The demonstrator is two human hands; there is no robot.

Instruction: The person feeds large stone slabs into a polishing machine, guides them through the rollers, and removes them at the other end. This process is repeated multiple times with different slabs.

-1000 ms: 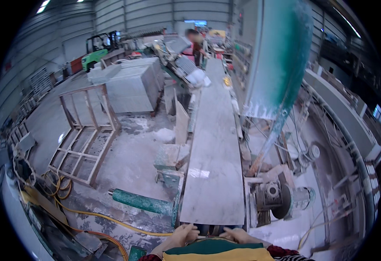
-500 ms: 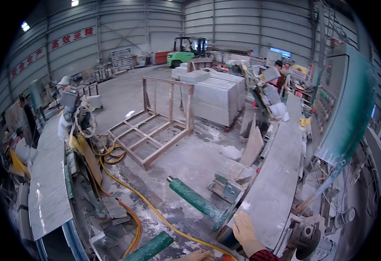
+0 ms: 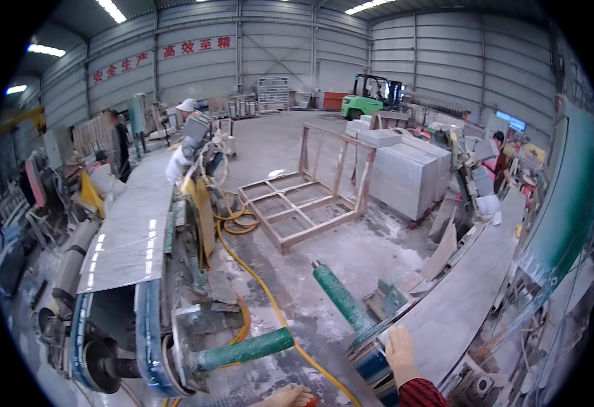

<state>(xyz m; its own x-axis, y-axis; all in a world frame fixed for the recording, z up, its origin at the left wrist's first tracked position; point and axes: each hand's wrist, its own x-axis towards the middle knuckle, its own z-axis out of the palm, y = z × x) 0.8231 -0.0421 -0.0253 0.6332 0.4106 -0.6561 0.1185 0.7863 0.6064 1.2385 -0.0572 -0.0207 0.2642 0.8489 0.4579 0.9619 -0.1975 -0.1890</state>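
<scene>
My right hand (image 3: 400, 349), in a pale glove with a dark red checked sleeve behind it, lies flat with fingers stretched on the near end of a long grey stone slab (image 3: 450, 308). That slab rests on the machine bed at my right. Low at the bottom edge, my left hand (image 3: 287, 395) is partly cut off, its fingers curled together. A small orange-red bit (image 3: 312, 401) shows at its fingertips; what it belongs to is hidden. Just ahead of my right hand, a green roller arm (image 3: 343, 298) sticks out from the machine.
A glossy slab (image 3: 124, 247) lies on the left conveyor, whose green roller (image 3: 246, 349) juts inward. A yellow hose (image 3: 270, 295) crosses the floor. Farther off stand a rusty metal frame (image 3: 310, 210), stacked grey blocks (image 3: 405, 176) and a green forklift (image 3: 365, 102). People work at both sides.
My view has turned left and lifted, so the scene shifts rightward and more of the left conveyor shows. My right hand stays on the slab's near end; my left hand stays low.
</scene>
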